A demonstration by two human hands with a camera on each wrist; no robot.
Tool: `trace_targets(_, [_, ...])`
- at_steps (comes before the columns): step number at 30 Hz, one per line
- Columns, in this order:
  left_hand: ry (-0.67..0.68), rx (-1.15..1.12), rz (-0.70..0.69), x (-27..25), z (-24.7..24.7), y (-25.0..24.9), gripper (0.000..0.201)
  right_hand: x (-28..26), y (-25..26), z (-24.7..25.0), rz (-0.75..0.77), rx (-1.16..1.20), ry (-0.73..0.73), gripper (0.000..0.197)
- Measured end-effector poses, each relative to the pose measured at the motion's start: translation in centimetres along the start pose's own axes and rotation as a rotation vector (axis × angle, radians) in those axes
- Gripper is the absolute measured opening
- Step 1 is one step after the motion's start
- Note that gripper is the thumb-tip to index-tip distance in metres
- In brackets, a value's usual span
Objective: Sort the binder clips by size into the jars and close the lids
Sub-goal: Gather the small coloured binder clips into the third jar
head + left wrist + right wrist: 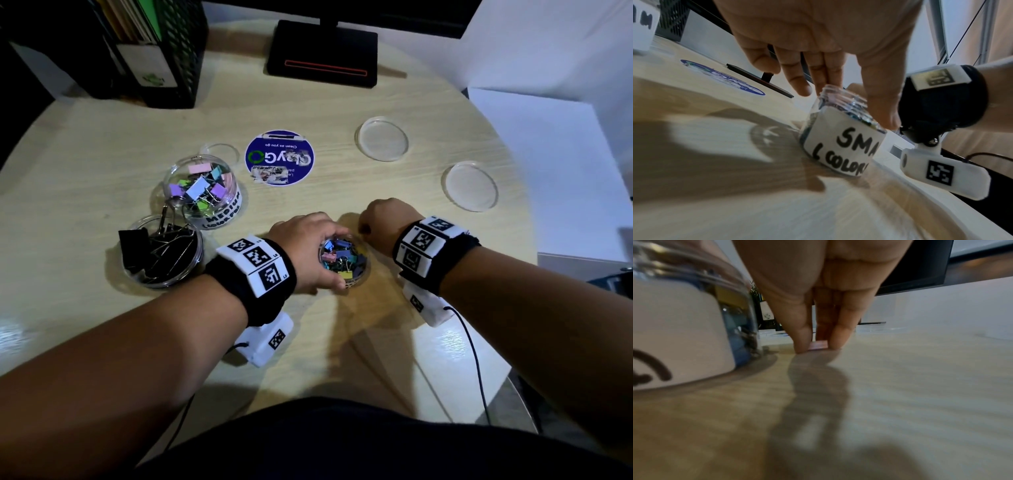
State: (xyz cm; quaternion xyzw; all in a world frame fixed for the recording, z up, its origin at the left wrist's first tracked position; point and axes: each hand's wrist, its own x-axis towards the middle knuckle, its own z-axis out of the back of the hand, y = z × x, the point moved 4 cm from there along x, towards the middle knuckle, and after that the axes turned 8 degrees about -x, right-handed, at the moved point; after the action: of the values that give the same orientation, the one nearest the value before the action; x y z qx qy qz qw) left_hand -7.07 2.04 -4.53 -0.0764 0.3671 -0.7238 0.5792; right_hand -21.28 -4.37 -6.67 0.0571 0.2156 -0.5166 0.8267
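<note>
Pinching perhaps pink clip fingertips

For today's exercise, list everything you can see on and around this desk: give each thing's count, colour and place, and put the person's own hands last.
small-clip jar: one, clear, white label, open, near centre.
medium-clip jar: one, clear, pastel clips, left.
large-clip jar: one, clear, black clips, front left.
lids: three, clear, lying loose; two right, one behind the medium-clip jar.
pink clip: one, on the desk right of the small-clip jar.
sticker: one, blue, round, centre.
monitor base: one, black, back.
mesh file holder: one, black, back left.
left hand: grips the small-clip jar's rim.
right hand: fingertips pinch the pink clip.
</note>
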Motion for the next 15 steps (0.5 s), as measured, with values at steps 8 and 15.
trace_targets(8, [0.014, 0.011, -0.004, -0.1, 0.0, -0.3, 0.08, -4.0, -1.4, 0.1, -0.106, 0.32, -0.076, 0.01])
trace_targets(15, [-0.026, -0.01, -0.016, 0.1, -0.2, -0.2, 0.081, -8.2, 2.9, 2.9, 0.208, 0.484, -0.429, 0.011])
